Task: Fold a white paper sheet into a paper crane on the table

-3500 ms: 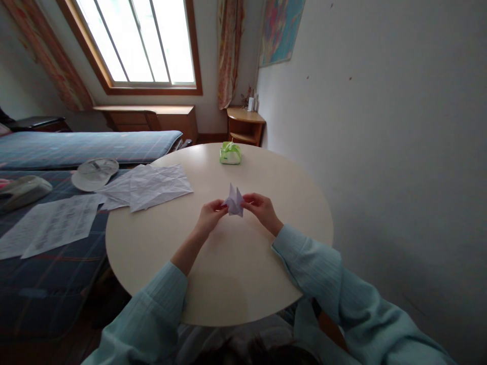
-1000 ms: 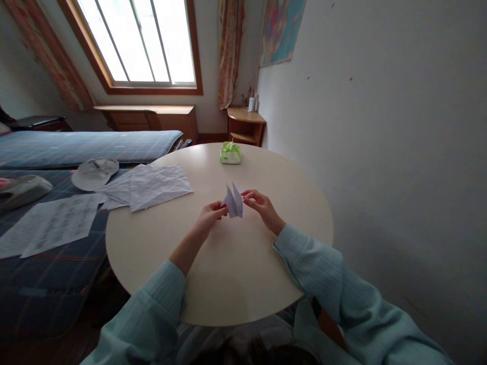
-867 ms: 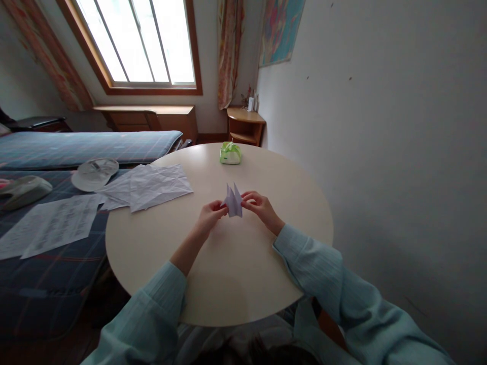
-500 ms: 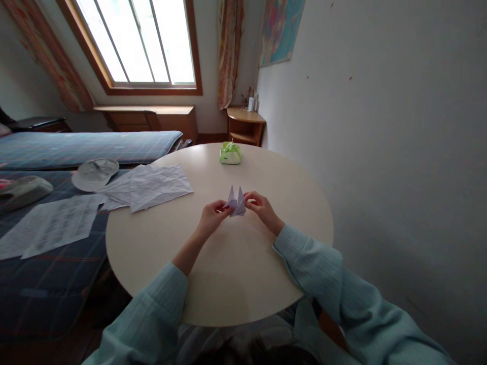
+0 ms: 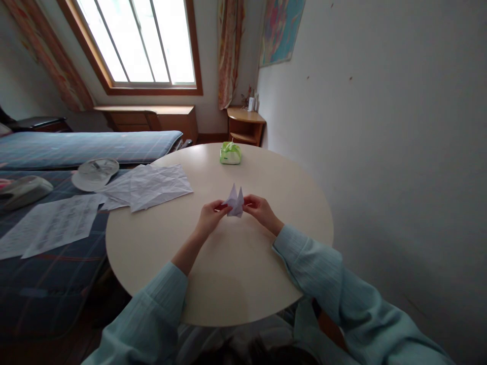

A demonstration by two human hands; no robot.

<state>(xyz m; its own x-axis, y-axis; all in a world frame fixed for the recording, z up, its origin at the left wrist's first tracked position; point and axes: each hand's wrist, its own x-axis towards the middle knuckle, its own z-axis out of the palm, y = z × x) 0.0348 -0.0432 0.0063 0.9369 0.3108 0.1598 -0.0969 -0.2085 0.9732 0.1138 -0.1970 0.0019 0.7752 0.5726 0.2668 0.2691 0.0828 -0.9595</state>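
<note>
Head view: L hand (image 5: 209,217) & R hand (image 5: 259,209) pinch small white folded-paper model (image 5: 235,201) w/ two upright points above round beige table (image 5: 266,274), folding well advanced, unfinished.

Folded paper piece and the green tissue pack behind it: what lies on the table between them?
Nothing: in the head view, only bare table separates the folded paper piece from the green tissue pack.

- My left hand (image 5: 209,218) reaches forward, with the forearm bare up to the pushed-back pale blue sleeve (image 5: 152,314).
- Its fingertips are pinched together and point right.
- My right hand (image 5: 259,210) comes in from the other side, its sleeve (image 5: 315,268) covering the wrist.
- Its fingers are pinched too and point left.
- The two hands face each other, fingertips close together.
</note>
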